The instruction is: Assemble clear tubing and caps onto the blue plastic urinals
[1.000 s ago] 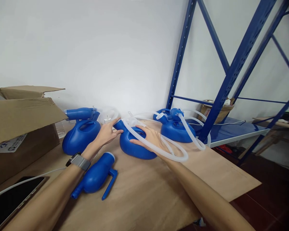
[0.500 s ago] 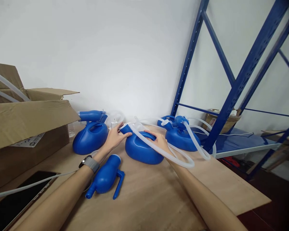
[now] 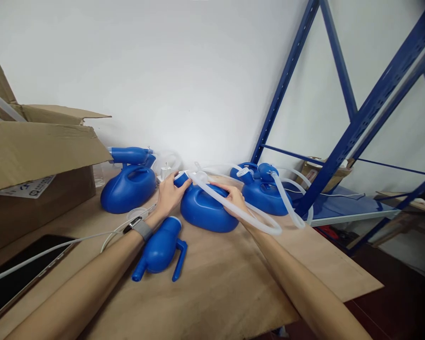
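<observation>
A blue plastic urinal bottle stands on the wooden table in front of me. My left hand closes around its neck, thumb on the near side. My right hand grips the handle on top, some of its fingers hidden behind it. A clear flexible tube runs from beside the neck, across the bottle and over my right hand, then loops back. Below my left wrist lies a blue funnel-shaped urinal head with a hooked handle, touched by neither hand.
Another blue bottle with a head on top stands left. More blue bottles with tubes stand right, beside a blue metal rack. An open cardboard box and a dark tablet-like device occupy the left. The table edge is at right.
The camera view has shifted slightly, so the table items appear a little higher. Both hands keep their places on the bottle, the left at the neck and the right at the handle.
</observation>
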Tool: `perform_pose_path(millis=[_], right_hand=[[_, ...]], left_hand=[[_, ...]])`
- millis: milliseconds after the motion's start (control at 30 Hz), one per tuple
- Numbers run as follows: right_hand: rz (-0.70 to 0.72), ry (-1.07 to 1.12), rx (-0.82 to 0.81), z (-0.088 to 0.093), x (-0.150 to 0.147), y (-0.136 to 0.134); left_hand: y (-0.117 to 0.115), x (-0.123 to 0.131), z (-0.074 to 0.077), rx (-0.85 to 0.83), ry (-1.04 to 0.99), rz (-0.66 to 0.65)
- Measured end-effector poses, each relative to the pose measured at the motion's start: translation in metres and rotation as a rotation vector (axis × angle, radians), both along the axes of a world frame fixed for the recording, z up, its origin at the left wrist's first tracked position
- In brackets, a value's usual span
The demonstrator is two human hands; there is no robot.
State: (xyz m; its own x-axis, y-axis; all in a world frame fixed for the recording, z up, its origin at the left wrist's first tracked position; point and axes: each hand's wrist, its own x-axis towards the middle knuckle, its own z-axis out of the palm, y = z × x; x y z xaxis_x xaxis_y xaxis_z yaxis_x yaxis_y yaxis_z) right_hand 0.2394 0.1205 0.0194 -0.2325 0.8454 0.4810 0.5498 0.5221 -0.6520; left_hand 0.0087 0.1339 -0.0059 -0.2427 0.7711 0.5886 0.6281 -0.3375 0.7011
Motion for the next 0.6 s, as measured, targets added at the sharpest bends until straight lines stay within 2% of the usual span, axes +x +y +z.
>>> perform_pose_path(millis=[133,333,500,600], right_hand=[[-0.004,0.027,0.009,0.0,-0.002,-0.001],[0.071,0.06,0.017,-0.001,0.001,0.002],[0.137,0.244,0.039,-0.011,0.012,0.01],[0.153,0.314,0.038,-0.017,0.017,0.012]], left_hand=[[-0.004,0.008,0.002,0.008,-0.103,0.011],[-0.009,0.005,0.011,-0.074,-0.473,-0.193],[-0.006,0.005,0.031,-0.195,-0.78,-0.396],[-0.01,0.011,0.045,-0.228,-0.88,-0.485]])
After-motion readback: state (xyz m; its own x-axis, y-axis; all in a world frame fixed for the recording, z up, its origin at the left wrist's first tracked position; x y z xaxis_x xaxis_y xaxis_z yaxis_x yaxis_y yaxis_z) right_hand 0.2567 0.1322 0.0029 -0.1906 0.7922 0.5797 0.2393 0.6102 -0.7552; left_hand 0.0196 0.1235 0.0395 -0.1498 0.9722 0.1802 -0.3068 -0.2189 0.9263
